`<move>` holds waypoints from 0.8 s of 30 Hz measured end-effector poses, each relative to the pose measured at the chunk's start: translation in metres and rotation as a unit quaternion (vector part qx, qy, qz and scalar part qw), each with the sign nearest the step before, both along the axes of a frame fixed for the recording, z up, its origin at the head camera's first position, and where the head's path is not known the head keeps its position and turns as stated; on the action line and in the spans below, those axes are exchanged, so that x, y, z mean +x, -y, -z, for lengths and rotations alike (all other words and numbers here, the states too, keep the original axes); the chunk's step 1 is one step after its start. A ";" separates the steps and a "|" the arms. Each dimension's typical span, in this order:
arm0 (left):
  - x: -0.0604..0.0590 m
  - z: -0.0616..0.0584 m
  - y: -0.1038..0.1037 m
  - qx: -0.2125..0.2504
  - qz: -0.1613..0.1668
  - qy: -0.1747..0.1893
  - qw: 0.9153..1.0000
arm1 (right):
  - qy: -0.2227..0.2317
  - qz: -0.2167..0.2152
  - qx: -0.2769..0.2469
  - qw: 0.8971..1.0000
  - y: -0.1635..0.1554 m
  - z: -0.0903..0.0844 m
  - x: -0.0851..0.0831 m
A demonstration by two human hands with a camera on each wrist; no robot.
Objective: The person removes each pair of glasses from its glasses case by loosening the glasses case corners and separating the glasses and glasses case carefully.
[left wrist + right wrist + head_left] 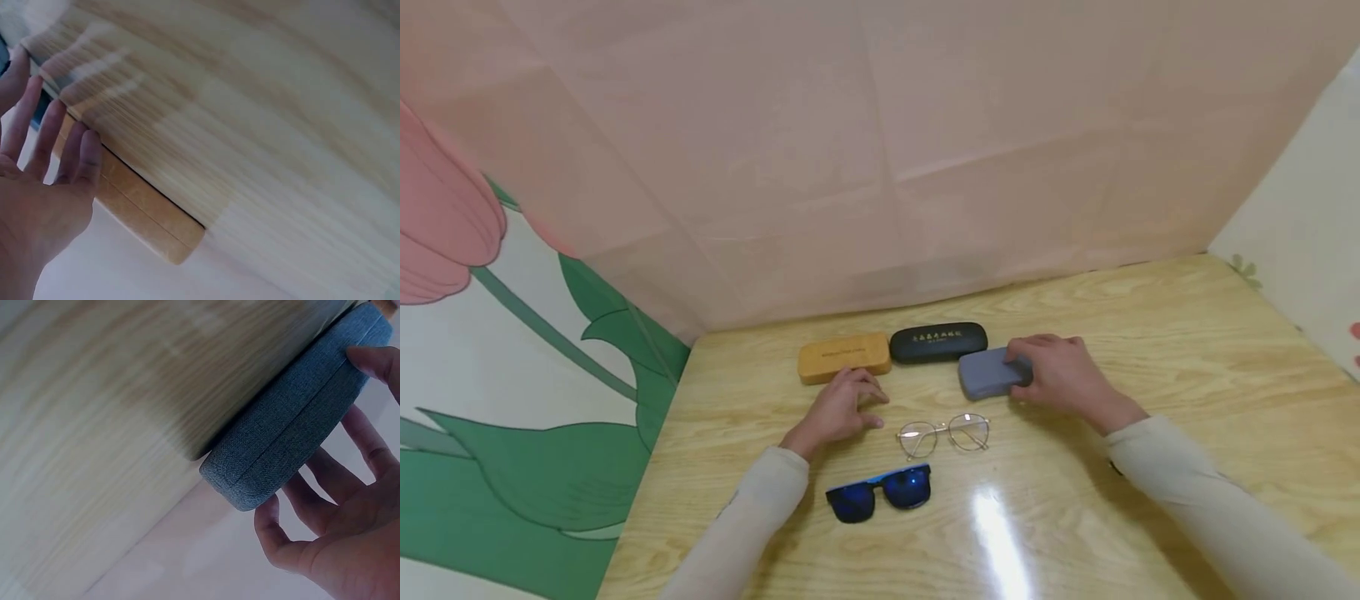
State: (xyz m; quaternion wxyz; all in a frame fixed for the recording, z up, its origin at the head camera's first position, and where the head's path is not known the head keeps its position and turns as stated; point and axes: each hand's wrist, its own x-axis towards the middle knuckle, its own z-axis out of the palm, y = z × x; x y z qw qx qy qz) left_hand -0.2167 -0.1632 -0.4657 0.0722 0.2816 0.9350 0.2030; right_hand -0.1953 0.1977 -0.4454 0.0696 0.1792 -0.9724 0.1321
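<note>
My right hand [1060,375] grips the right end of a blue-grey glasses case [988,372], thumb on the near side and fingers around the far side. In the right wrist view, the fabric-covered case [287,419] shows a seam along its side and sits on the wood surface. My left hand [842,404] hovers in front of a tan-orange glasses case [846,356], fingers loosely bent and holding nothing. Seen from the left wrist, those fingers overlap the tan-orange case [150,209]. Thin-framed eyeglasses [943,435] lie between my hands, their lenses facing me.
A black glasses case [938,342] with gold lettering stands between the other two cases. Dark sunglasses [880,492] with blue lenses lie nearer me, by my left forearm. Pink cloth [880,167] hangs behind the wooden table [1150,333], and a white wall borders its right side.
</note>
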 end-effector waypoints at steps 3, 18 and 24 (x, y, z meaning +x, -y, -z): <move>0.001 -0.002 -0.001 -0.008 -0.004 0.012 1.000 | 0.004 -0.007 0.002 1.000 0.007 0.000 0.000; 0.001 -0.010 -0.010 -0.037 0.004 0.027 0.999 | 0.004 -0.041 0.017 0.999 0.032 0.000 0.000; 0.002 -0.011 -0.008 -0.004 -0.007 0.047 0.999 | 0.027 -0.041 0.006 0.999 0.034 -0.001 0.002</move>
